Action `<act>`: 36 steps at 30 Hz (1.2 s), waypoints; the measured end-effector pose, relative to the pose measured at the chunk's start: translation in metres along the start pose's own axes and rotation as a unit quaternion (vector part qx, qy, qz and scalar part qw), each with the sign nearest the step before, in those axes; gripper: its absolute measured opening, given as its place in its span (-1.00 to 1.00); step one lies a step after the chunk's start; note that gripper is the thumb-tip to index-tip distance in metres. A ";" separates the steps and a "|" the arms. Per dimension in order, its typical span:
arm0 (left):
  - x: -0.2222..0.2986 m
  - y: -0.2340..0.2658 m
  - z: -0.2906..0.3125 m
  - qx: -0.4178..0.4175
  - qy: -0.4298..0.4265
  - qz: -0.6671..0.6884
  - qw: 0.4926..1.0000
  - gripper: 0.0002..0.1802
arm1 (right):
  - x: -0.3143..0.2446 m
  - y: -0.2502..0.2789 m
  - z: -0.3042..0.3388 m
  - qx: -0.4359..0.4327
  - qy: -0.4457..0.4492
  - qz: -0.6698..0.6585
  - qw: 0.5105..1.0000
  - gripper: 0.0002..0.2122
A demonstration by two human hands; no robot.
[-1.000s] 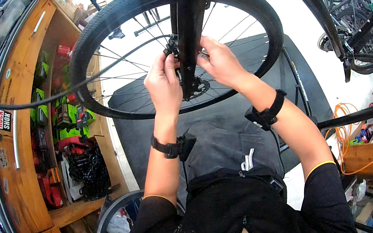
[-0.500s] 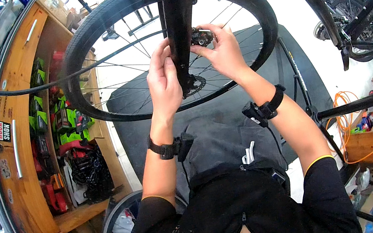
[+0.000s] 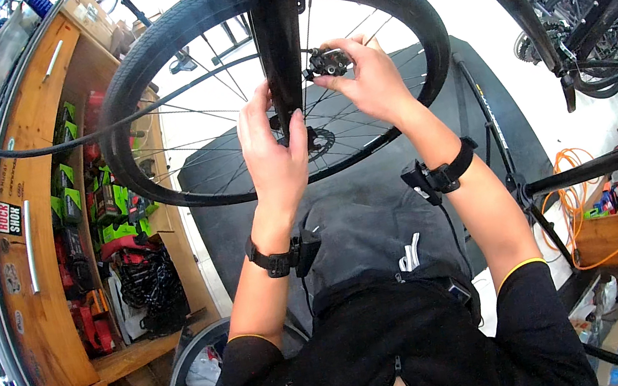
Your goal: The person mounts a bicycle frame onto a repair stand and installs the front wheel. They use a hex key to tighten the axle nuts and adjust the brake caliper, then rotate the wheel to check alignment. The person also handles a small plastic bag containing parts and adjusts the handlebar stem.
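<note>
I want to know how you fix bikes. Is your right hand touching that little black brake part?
Touching. The head view shows the right hand with its fingertips pinching the black brake caliper beside the fork leg.

Bright even daylight, soft shadows, sharp centre, heavy fisheye bend + black vignette at edges

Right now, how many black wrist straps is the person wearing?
2: one black wrist strap on the left wrist below the left hand, another on the right wrist below the right hand.

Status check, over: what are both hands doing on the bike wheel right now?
Left hand gripping the black fork leg. Right hand holding the brake caliper beside the leg. Wheel behind, brake disc partly hidden; nothing blocking.
</note>
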State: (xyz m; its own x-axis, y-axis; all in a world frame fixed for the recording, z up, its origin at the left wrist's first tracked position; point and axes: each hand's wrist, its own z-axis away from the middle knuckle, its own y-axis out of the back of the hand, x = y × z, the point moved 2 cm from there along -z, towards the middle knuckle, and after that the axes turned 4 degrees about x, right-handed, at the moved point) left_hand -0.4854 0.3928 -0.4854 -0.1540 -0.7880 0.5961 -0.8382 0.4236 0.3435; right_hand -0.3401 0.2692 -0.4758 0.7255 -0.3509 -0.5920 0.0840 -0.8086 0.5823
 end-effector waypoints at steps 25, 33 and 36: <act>-0.027 0.014 0.001 -0.117 0.026 -0.055 0.991 -0.41 | 0.027 0.021 0.042 0.129 -0.040 0.271 0.953 -0.53; -0.019 0.006 0.005 -0.128 0.032 -0.010 0.991 -0.36 | 0.052 0.036 0.032 0.144 0.180 0.272 0.934 -0.50; -0.020 0.004 0.005 -0.128 0.039 -0.022 0.991 -0.28 | 0.044 0.048 0.030 0.096 0.181 0.274 0.940 -0.48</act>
State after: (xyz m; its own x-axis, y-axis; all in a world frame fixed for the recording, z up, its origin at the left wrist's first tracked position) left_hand -0.4877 0.4083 -0.4998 -0.0698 -0.7756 0.6273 -0.6810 0.4966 0.5382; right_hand -0.3244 0.2005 -0.4907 0.8114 -0.5843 0.0152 -0.4695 -0.6359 0.6126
